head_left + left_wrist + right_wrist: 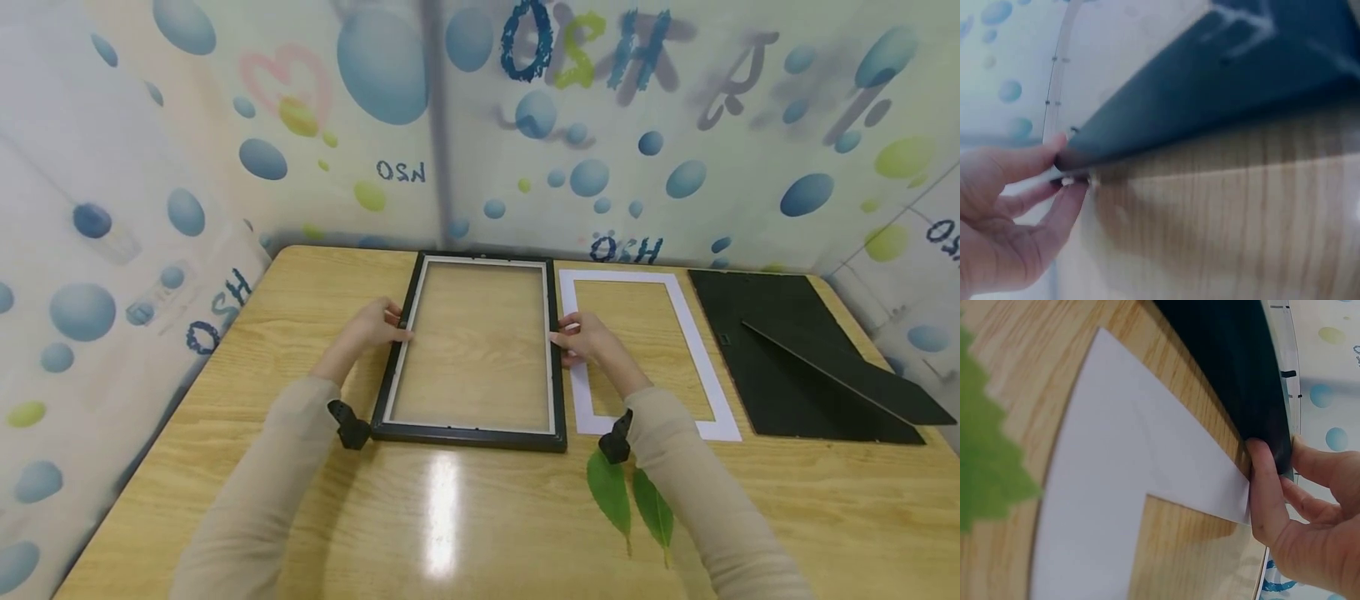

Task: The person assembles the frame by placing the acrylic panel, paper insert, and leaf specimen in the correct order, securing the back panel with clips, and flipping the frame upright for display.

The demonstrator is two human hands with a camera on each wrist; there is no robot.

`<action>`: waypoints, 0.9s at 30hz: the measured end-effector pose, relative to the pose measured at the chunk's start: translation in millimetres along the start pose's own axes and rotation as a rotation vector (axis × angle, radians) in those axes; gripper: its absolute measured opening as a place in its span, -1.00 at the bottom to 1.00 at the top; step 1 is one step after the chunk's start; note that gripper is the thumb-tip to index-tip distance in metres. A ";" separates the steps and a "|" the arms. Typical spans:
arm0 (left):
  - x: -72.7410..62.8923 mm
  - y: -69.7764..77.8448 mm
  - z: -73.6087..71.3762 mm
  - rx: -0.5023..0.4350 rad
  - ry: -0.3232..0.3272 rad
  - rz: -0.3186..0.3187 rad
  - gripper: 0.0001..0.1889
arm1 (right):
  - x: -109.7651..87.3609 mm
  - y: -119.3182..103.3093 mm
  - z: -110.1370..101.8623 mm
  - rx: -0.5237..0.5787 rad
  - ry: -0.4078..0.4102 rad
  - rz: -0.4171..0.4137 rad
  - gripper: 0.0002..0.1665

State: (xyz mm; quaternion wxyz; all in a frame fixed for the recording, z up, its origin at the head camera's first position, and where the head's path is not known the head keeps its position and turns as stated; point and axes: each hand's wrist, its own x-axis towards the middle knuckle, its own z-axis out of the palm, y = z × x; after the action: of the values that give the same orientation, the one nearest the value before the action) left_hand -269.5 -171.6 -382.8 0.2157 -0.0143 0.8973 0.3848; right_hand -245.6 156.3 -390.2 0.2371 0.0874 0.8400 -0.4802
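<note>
A black picture frame [468, 437] lies on the wooden table, its inner edge pale and its middle see-through. Pinching its left side, my left hand [375, 323] has the thumb on top and fingers at the outer edge; the left wrist view shows this hand close up at the frame's side [1166, 106]. My right hand [592, 340] grips the opposite side the same way, seen in the right wrist view with fingers around the dark edge [1241, 369]. A white mat border [708, 358] lies just right of the frame, partly under my right hand and wrist.
A black backing board [765, 333] with a raised stand flap [847, 375] lies at the far right. Two green leaves [611, 492] are near the right forearm. Patterned curtains [487, 125] hang behind and beside the table [360, 525].
</note>
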 end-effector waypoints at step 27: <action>-1.8 -19.6 8.4 -0.292 -0.044 -0.050 -0.35 | -7.7 21.5 -36.3 0.029 0.118 0.022 -0.39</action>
State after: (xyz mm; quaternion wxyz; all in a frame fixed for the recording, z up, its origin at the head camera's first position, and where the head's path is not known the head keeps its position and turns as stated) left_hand -261.0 -179.8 -400.6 0.2407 -0.0596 0.8261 0.5060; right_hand -242.3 198.9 -387.4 0.1909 0.1282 0.8446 -0.4835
